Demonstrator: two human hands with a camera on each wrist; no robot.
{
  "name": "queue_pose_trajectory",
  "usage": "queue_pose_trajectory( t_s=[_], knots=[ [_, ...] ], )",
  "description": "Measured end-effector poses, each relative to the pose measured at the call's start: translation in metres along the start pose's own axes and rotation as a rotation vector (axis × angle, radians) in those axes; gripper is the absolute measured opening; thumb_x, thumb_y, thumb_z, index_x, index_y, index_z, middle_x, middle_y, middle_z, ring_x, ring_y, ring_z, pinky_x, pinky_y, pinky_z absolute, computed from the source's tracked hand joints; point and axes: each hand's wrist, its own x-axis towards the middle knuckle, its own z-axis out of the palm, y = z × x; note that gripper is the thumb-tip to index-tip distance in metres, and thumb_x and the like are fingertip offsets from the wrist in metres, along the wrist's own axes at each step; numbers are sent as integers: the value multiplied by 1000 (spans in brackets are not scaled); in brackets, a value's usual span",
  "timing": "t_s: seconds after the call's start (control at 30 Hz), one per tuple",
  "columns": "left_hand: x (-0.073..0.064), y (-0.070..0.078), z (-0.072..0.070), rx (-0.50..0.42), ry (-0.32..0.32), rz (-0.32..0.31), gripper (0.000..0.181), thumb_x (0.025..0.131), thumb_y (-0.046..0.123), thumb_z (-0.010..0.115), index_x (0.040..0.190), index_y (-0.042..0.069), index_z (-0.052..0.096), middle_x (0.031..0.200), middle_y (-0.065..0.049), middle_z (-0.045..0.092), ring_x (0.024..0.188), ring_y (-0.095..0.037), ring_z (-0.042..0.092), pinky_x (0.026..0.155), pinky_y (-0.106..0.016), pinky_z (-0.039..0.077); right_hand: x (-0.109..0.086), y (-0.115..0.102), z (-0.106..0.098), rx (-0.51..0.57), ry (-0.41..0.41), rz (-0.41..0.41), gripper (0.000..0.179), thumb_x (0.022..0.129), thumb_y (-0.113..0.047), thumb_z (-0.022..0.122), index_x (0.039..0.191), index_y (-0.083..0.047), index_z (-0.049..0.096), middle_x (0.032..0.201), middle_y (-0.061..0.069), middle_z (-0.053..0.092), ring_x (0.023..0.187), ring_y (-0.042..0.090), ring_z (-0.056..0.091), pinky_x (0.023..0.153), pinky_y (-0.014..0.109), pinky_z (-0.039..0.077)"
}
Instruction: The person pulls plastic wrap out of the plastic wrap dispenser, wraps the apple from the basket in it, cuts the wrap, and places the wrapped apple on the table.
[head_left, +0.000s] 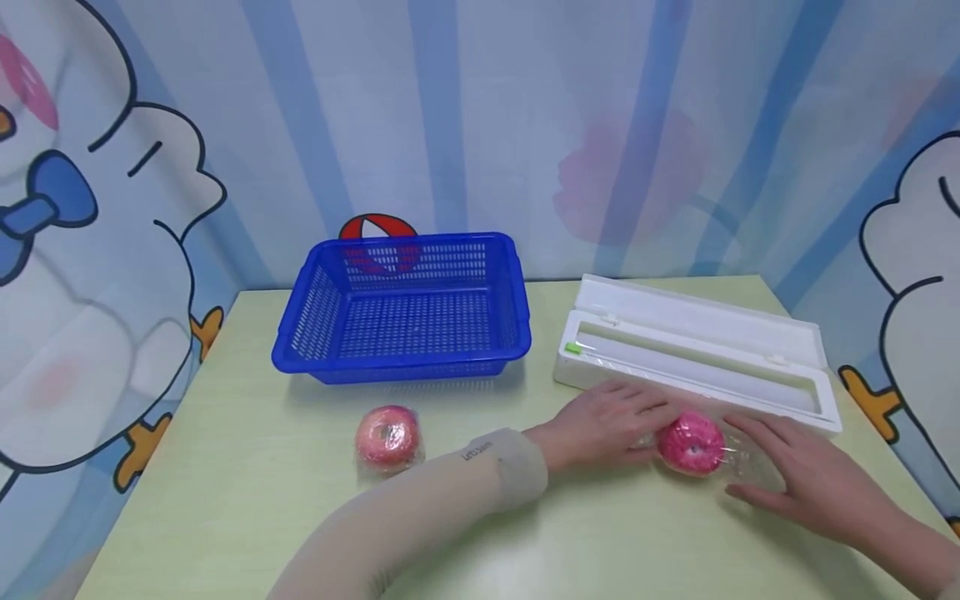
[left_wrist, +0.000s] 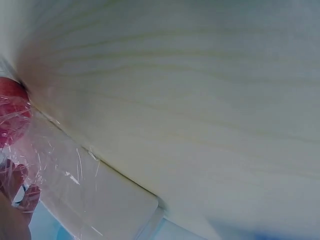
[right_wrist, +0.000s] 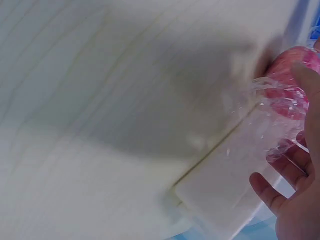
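Observation:
A pink-red apple (head_left: 691,444) sits on the table between my two hands, with clear plastic film round it and loose film spreading out at its sides. My left hand (head_left: 609,423) reaches across to the apple's left side, fingers extended and touching the film. To the right, my right hand (head_left: 813,477) has its fingers and thumb apart beside the loose film. In the right wrist view, its fingers (right_wrist: 287,170) are spread near the wrapped apple (right_wrist: 290,82). Behind the hands stands a white film dispenser box (head_left: 693,358), its lid raised.
Another wrapped apple (head_left: 388,439) lies on the table left of my left forearm. A blue plastic basket (head_left: 401,361) stands at the back, against a cartoon-printed curtain (head_left: 495,125). A green tab (head_left: 573,348) marks the dispenser's left end.

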Motion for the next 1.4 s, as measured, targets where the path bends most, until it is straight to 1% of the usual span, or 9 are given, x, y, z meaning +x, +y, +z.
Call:
queue_pose_trajectory(
  t_s=[0.27,0.4,0.5,0.6,0.73,0.93,1.07,1.13,1.4],
  knots=[
    [-1,2,3,-1,8,-29,66,105,59,60,160,25,47,158,8,54,147,-10,48,123,-29,36,16,-15,1,-1,69,-89,99,65,-44,103,147,-12,59,140,14,62,120,38,64,92,64,58],
    [-2,3,3,-30,-2,-59,67,105,60,58,161,26,46,159,8,52,149,-10,46,124,-30,34,20,-17,3,-11,45,-57,94,67,-47,101,145,-13,60,138,16,63,118,39,64,90,64,59],
    [-5,4,-1,-87,-25,-123,69,105,61,57,163,26,43,159,8,51,150,-10,44,124,-30,33,23,-19,3,0,13,-26,92,71,-48,98,147,-14,58,138,17,64,118,41,65,90,65,59],
    [-10,4,-5,-123,-17,-213,69,104,63,57,161,26,44,156,8,53,148,-11,45,122,-30,36,25,-22,1,9,-18,-4,91,75,-48,96,149,-15,56,139,18,64,120,42,65,91,66,58],
    [-18,5,-9,-146,27,-350,73,103,67,55,159,22,47,156,6,52,147,-13,46,122,-32,37,27,-26,0,22,-38,3,89,76,-48,96,149,-14,57,139,18,64,120,42,65,91,65,58],
    [-32,6,-9,-172,85,-533,87,100,69,58,164,14,38,165,-3,41,156,-21,36,128,-35,28,27,-29,3,29,-33,9,83,77,-55,93,141,-11,64,140,18,65,122,44,64,93,67,57],
    [-38,5,-6,-203,91,-596,94,101,67,60,167,8,29,172,-10,32,161,-25,28,131,-35,20,26,-31,2,30,-47,27,83,78,-59,91,140,-12,65,140,18,64,124,44,62,94,68,56],
    [-40,4,-4,-227,100,-623,96,101,66,60,168,6,26,174,-11,29,162,-25,24,131,-35,19,27,-31,1,20,-28,11,83,78,-60,91,140,-12,65,138,17,65,121,43,64,93,68,56],
    [-47,1,-1,-380,190,-739,96,101,58,66,169,6,22,177,-13,20,164,-26,19,130,-35,22,42,-30,-13,-13,-4,-26,82,77,-51,94,141,-10,63,130,17,67,115,41,65,94,67,56]
  ],
)
